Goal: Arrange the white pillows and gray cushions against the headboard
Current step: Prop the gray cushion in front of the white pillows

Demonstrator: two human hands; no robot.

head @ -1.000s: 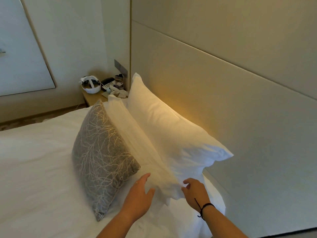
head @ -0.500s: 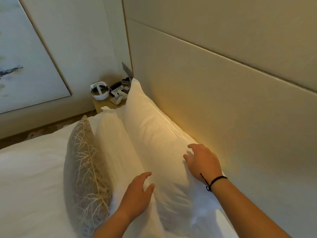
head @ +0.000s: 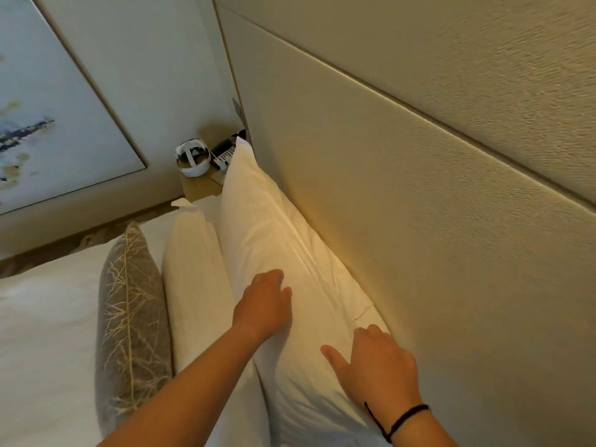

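Presently, item one: the rear white pillow [head: 267, 240], standing on edge against the headboard [head: 403, 221], its long top seam running away from the fingers toward the nightstand [head: 200, 188]. I judge the step in hand to be seating and smoothing this pillow upright against the panel. Item two: my left hand [head: 264, 309], palm down on the pillow's bed-facing side, fingers gently bent over the fabric and pressing rather than pinching; the forearm reaches in low from the bottom edge, crossing over the second pillow. Item three: my right hand [head: 377, 366], with a black wristband [head: 400, 421], laid on the near end of the same pillow, thumb spread toward the left hand, fingertips tucked toward the gap at the headboard; I see no fold of cloth gripped, so I count it as resting flat. Item four: the front white pillow [head: 193, 285], leaning just on the bed side of my left fingers, touching the rear one. Item five: the gray cushion [head: 132, 317] with a pale branch pattern, propped against that front pillow, farther from the fingers again. Item six: white bedding [head: 42, 317] beyond the cushion. Next move, as I read it, calls for both palms to press the rear pillow square to the panel, then close the front pillow and cushion tight against it without toppling either.
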